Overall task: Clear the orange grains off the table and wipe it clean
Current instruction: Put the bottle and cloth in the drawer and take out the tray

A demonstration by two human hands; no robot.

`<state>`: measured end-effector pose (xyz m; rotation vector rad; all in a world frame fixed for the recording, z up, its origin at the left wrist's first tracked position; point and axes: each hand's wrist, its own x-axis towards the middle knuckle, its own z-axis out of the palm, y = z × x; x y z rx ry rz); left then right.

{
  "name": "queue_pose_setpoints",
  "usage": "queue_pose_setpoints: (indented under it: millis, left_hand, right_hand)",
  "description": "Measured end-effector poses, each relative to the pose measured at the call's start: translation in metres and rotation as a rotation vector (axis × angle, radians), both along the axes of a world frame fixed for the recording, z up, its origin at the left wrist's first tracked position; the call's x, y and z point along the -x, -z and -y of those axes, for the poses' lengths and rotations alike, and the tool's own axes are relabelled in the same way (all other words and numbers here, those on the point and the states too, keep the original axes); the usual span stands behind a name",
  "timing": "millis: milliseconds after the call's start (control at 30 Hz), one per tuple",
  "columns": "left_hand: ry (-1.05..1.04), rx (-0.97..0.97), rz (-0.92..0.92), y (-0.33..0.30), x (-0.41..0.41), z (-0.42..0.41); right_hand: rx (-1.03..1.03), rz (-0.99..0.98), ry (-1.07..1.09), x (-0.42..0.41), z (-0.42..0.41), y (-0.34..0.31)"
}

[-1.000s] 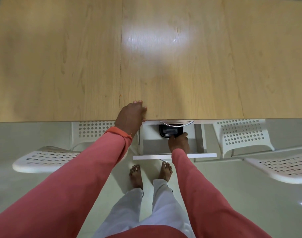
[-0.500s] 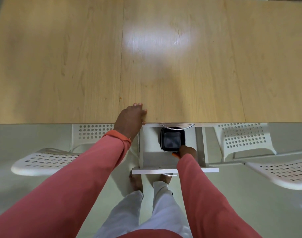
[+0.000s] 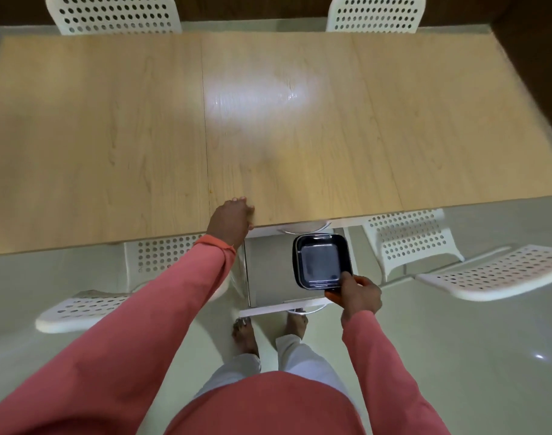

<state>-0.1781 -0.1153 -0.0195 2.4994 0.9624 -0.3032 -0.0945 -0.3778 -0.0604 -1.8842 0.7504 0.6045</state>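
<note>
Black tray (image 3: 321, 262) pinched in right hand (image 3: 359, 295), left hand (image 3: 232, 221) flat on tabletop (image 3: 111, 136); next, sweeping grains (image 3: 210, 192) in.

Four white perforated chairs show: two at the far side (image 3: 114, 14) (image 3: 375, 12), one near left (image 3: 86, 304) and one near right (image 3: 494, 271). A white drawer (image 3: 268, 271) stands pulled out under the near edge. Below lies a pale glossy floor (image 3: 488, 356), with bare feet (image 3: 244, 335) on it.
</note>
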Motion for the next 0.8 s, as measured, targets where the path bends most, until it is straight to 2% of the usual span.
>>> queue_pose_setpoints:
  millis: [233, 600, 800]
  left_hand:
    - [0.037, -0.023, -0.007, -0.005, 0.001, 0.002]
    - [0.06, -0.036, -0.032, -0.002, -0.001, 0.001]
    - [0.034, -0.01, -0.014, 0.002, -0.001, -0.001]
  right_hand:
    - [-0.298, 0.1, 0.023, -0.035, -0.061, -0.051]
    - [-0.288, 0.069, -0.156, -0.082, -0.144, -0.043]
    - [-0.525, 0.087, -0.207, -0.072, -0.127, -0.036]
